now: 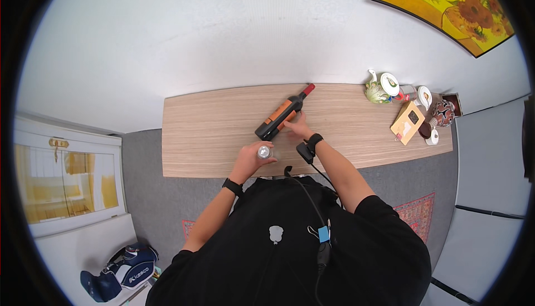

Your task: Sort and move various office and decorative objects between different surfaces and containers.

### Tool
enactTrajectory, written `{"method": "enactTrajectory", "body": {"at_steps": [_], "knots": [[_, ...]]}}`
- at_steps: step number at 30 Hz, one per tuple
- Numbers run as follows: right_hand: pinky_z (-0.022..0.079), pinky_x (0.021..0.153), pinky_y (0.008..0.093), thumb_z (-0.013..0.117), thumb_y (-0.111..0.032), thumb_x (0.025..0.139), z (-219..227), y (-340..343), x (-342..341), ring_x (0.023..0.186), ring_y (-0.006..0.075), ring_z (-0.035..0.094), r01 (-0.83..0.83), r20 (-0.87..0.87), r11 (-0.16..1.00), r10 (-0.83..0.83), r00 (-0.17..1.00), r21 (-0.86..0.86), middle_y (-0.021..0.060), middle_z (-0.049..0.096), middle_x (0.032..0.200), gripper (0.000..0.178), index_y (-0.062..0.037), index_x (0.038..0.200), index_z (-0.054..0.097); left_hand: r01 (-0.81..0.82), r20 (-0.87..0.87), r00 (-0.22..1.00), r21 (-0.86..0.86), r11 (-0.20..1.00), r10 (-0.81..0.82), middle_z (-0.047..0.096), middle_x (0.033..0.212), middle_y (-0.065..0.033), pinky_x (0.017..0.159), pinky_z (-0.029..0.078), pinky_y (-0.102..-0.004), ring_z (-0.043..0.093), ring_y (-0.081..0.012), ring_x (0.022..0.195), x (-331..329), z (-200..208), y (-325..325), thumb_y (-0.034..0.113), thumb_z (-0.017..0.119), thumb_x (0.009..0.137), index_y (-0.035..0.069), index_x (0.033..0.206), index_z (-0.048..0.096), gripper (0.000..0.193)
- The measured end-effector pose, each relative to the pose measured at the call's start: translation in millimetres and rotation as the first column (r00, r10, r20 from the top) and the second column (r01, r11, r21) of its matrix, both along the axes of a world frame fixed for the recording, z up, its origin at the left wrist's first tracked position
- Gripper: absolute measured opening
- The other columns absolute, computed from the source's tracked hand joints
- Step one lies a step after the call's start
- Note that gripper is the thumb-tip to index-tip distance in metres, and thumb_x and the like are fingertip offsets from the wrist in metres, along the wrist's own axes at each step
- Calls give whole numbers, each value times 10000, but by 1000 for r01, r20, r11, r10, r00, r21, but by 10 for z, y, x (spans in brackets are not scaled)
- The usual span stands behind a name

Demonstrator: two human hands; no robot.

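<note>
A dark wine bottle (271, 130) with an orange label and a red-wrapped neck shows side-on over the middle of the table, its neck toward the far right. I cannot tell whether it lies flat or is tilted. My right hand (300, 127) is at the label side of the bottle, fingers curled against it. Just nearer to me, my left hand (249, 161) is wrapped round a small, round, clear glass-like vessel (264, 152), seen from above. The vessel is close to the bottle's base, and its lower part is hidden by my fingers.
The wood-grain table (212, 122) stands against a white wall. At its right end are a teapot (379, 88), a yellow box (408, 122), a patterned vase (443, 113) and white-lidded containers. A black cable (307, 194) hangs over my front.
</note>
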State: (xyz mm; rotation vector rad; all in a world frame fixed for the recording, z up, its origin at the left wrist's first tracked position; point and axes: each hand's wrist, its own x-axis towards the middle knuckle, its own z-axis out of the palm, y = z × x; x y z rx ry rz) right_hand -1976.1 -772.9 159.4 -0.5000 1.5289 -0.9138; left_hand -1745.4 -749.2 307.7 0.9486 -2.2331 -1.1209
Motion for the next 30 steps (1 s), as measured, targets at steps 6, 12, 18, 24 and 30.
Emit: {"method": "enactTrajectory", "body": {"at_steps": [6, 12, 18, 24, 30], "knots": [[502, 676, 382, 637, -185, 760, -123, 159, -156, 865, 297, 576, -193, -217, 980, 181, 959, -36, 209, 550, 989, 932, -82, 1376, -55, -117, -21, 993, 32, 993, 118, 633, 950, -105, 718, 495, -355, 608, -296, 847, -90, -46, -24, 217, 773, 633, 53, 913, 614, 361], [450, 789, 357, 656, -166, 728, -269, 488, -208, 866, 272, 559, -301, -417, 942, 216, 883, -148, 180, 555, 929, 884, -17, 1375, 73, -261, -73, 963, -26, 965, 258, 632, 916, -113, 695, 495, -350, 611, -290, 817, -212, -97, -153, 227, 782, 621, 36, 898, 617, 375], [427, 824, 337, 656, -134, 709, -236, 663, -203, 916, 262, 525, -358, -526, 919, 224, 821, -167, 147, 524, 950, 832, 14, 1355, 154, -258, 52, 965, 22, 966, 257, 613, 911, -90, 702, 486, -357, 595, -279, 834, -221, -74, -281, 279, 793, 593, 73, 932, 613, 436], [427, 832, 348, 650, -123, 701, -204, 725, -198, 934, 291, 511, -444, -632, 885, 266, 728, -138, 153, 503, 982, 771, -6, 1335, 228, -184, 122, 974, -77, 980, 193, 535, 1086, -102, 847, 439, -362, 515, -278, 1018, -153, -271, -212, 296, 806, 563, 55, 1117, 502, 676], [447, 805, 347, 633, -140, 703, -180, 744, -226, 901, 281, 518, -531, -694, 839, 316, 647, -113, 155, 491, 1015, 675, -38, 1299, 331, -253, 147, 958, 19, 967, 247, 471, 1170, -147, 913, 397, -365, 450, -304, 1100, -83, -508, -190, 284, 819, 545, 27, 1197, 414, 810]]}}
